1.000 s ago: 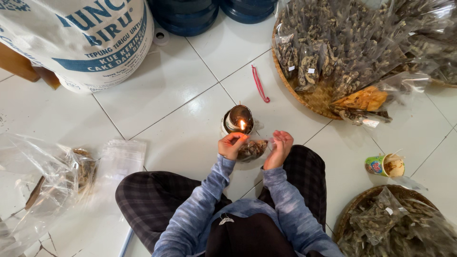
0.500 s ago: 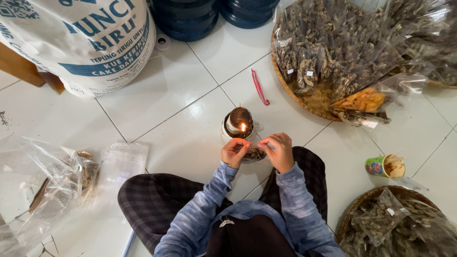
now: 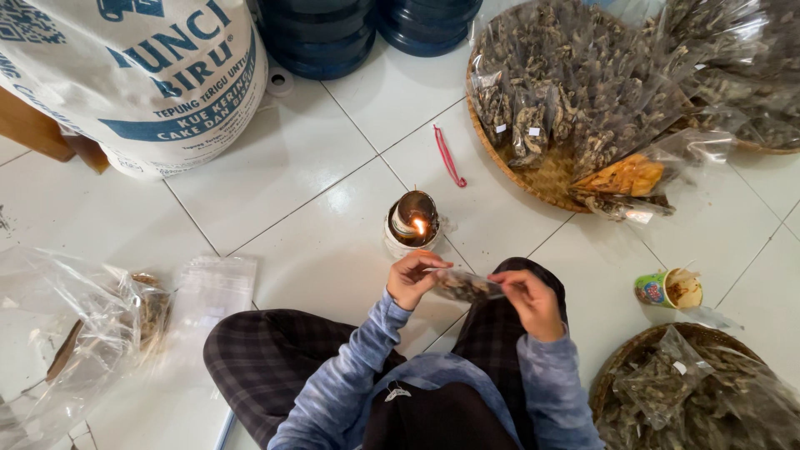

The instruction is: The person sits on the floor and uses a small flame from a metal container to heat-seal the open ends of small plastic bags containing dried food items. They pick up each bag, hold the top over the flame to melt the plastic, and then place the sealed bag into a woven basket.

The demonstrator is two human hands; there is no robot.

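Person seated cross-legged on the white tiled floor. Left hand and right hand each pinch one end of a small clear packet of dark dried pieces, held level between them just near of the lit oil lamp, apparently so the flame can reach the packet's edge. Further right stands a small printed cup. Beyond, a woven tray of filled packets keeps finished stock within reach. Against the frames half a second and a second ago, the packet sits lower and nearer the body, clear of the flame.

Head-worn view, straight down, near lap
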